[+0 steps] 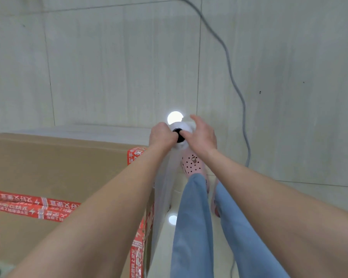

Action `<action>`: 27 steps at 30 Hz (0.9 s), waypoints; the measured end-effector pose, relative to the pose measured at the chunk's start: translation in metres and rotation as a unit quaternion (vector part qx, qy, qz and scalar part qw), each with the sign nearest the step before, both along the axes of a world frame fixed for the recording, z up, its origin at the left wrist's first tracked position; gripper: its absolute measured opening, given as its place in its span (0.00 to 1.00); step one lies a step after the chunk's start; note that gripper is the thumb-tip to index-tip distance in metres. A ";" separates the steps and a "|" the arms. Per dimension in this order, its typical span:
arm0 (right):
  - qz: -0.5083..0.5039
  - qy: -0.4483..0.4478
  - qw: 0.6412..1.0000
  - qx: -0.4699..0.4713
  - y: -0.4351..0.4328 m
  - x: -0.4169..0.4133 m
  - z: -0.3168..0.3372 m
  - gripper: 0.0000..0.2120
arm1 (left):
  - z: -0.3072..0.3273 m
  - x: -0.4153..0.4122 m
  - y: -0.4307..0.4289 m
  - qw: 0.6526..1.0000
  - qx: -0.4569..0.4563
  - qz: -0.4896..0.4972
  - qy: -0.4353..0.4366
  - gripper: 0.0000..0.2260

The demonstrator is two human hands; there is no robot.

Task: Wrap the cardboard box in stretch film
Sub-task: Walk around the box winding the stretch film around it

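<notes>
At frame centre the left hand [162, 135] clenches round the roll [186, 127]; the right hand [202, 135] is spread loose, thumb at its core. Film [162, 189] hangs beside the box [58, 167], lower left

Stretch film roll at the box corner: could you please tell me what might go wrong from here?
Only the left hand grips the stretch film roll; the right hand looks loosely spread over its end, so the roll might slip. The grey cable trails across the floor near the pink clog, a possible trip hazard while walking round the cardboard box. The stretched film could tear at the box's corner.
</notes>
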State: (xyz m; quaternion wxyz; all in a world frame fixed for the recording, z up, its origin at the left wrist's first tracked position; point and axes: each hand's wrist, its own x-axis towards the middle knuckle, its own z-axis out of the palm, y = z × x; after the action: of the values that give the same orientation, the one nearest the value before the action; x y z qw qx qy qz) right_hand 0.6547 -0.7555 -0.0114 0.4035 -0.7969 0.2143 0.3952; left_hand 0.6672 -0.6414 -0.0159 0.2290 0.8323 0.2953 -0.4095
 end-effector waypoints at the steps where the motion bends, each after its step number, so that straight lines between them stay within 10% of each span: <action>1: -0.031 0.011 0.999 0.005 0.000 0.002 0.001 0.30 | 0.002 0.003 0.003 1.000 -0.006 0.007 0.016 0.11; 6: -0.076 0.105 0.991 0.027 0.008 0.004 0.002 0.23 | 0.001 0.016 0.007 0.990 -0.021 -0.142 0.002 0.04; 9: -0.065 0.084 0.994 0.018 0.014 0.007 -0.001 0.12 | -0.004 0.028 0.004 0.959 -0.006 -0.285 -0.009 0.19; 12: -0.051 0.066 0.996 0.011 0.017 0.014 -0.001 0.06 | -0.009 0.038 0.003 0.934 0.014 -0.357 -0.030 0.08; 19: 0.055 0.014 0.998 -0.032 0.028 0.048 0.003 0.18 | -0.012 0.049 0.022 0.981 0.012 -0.190 -0.043 0.10; 27: -0.092 0.059 0.994 0.028 0.045 0.058 -0.004 0.28 | -0.006 0.064 0.045 0.995 -0.030 0.088 -0.048 0.07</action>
State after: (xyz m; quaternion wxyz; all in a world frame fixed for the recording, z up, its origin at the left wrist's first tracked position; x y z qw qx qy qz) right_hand 0.7128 -0.7110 -0.0156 0.4470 -0.7375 0.2992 0.4084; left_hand 0.7310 -0.5967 -0.0224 0.3026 0.8147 0.3435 -0.3561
